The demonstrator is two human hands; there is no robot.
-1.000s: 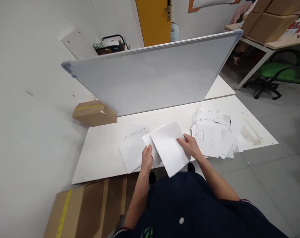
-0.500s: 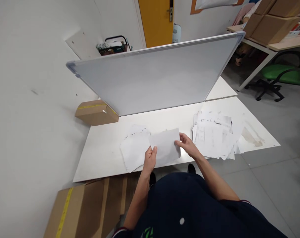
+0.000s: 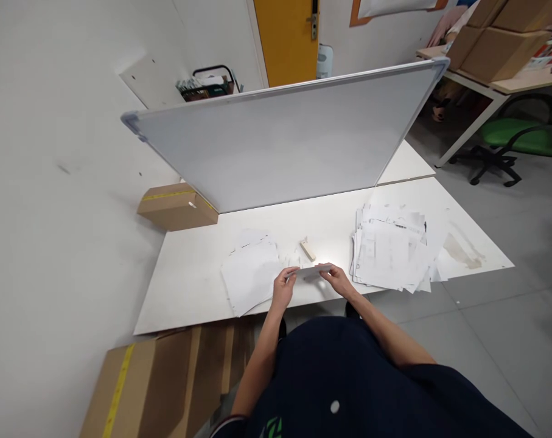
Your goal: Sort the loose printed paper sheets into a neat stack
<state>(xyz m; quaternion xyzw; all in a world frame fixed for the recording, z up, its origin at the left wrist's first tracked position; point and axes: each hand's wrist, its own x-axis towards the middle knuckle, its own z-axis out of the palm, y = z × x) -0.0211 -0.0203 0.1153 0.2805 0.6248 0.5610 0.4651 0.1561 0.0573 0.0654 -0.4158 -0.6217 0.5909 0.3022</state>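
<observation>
Both hands hold a sheet of white paper (image 3: 309,270), or a thin stack of sheets, seen almost edge-on over the table's front part. My left hand (image 3: 283,287) pinches its left end between thumb and fingers. At the right end, my right hand (image 3: 338,280) grips it the same way. Just beyond the paper lies a small cream oblong object (image 3: 308,250), perhaps a stapler. A loose pile of white sheets (image 3: 252,274) is beside my left hand. To the right of my right hand spreads a larger, untidy heap of printed papers (image 3: 389,249).
A whiteboard (image 3: 294,143) stands upright across the white table (image 3: 184,286). One cardboard box (image 3: 179,208) sits at the table's left end; another larger box (image 3: 139,383) is below, at front left. Farther right are a green chair (image 3: 522,139) and a desk with boxes (image 3: 499,52).
The paper has tipped from showing its face to nearly edge-on, uncovering the cream object behind it. My hands have come slightly closer together, and the right one sits a little lower.
</observation>
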